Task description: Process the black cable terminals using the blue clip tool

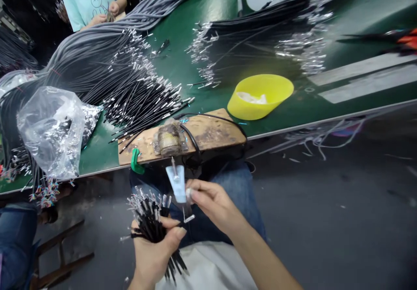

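My left hand is wrapped round a bundle of short black cables whose clear-tipped ends point up. To its right, my right hand is pinched on a small whitish piece. That piece is beside a light blue tapered part, which hangs below a metal shaft at the table edge. The shaft comes out of a brownish, stained motor-like device on a wooden board. A thin wire with a clear tip is between my hands.
Black cables with silvery tips and long grey cables lie on the green table. A plastic bag is at left, a yellow bowl at right, with scissors beyond. A green clamp grips the edge. Another person sits across.
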Motion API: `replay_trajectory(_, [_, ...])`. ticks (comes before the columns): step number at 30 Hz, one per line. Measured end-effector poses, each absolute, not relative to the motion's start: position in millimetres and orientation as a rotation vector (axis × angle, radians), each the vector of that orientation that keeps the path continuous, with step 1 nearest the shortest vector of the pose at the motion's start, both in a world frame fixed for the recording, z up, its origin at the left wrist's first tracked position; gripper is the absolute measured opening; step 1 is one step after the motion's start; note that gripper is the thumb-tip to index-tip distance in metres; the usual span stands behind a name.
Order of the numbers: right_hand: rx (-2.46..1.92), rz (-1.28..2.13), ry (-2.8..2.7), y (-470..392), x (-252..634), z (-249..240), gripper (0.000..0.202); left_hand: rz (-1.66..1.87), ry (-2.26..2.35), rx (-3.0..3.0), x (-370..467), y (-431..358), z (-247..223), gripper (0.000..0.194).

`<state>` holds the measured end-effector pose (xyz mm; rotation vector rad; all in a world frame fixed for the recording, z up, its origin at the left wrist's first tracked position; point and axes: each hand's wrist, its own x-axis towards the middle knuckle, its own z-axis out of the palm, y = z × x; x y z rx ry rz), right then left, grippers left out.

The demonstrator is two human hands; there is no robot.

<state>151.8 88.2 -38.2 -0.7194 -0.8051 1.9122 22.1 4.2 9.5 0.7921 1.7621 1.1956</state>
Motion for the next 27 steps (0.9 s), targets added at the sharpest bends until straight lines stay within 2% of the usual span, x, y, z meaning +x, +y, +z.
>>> replay_trajectory(5, [-0.549, 1.638, -1.074, 75.1, 153.4, -35.7, 0.023, 1.152, 1.65, 0.712, 19.2, 2.6, 0.0, 0.032])
replay_trajectory(7, [-0.545, 1.5, -1.164, 72.1, 149.6, -33.3, 0.012, 1.128, 1.608, 0.678, 19.4, 2.4, -4.9, 0.04])
replay_trajectory(10, [-0.506, 1.641, -1.064, 69.4, 141.1, -31.6, 0.02, 1.134, 1.589, 0.682, 19.7, 1.4, -9.9, 0.043])
replay_trajectory(13, [-0.488, 1.96, -0.789, 73.1, 134.3, -29.7, 0.03, 1.186, 1.633, 0.75, 18.9, -0.4, -9.6, 0.034])
replay_trajectory(15, [-0.598, 1.992, -0.691, 81.3, 133.1, -25.3, 0.033, 1.227, 1.687, 0.807, 17.9, -1.9, -6.3, 0.024])
replay_trajectory(22, [-1.003, 1.41, -1.08, 113.9, 134.8, 8.3, 0.052, 1.339, 1.857, 0.965, 17.4, 3.0, 9.3, 0.005])
replay_trajectory(24, [-1.016, 1.493, -1.066, 117.2, 132.8, 13.9, 0.052, 1.352, 1.878, 0.983, 18.4, 6.9, 10.8, 0.003])
replay_trajectory(27, [-0.887, 1.792, -0.908, 118.4, 128.8, 16.5, 0.049, 1.356, 1.874, 0.993, 21.4, 12.9, 10.9, 0.003])
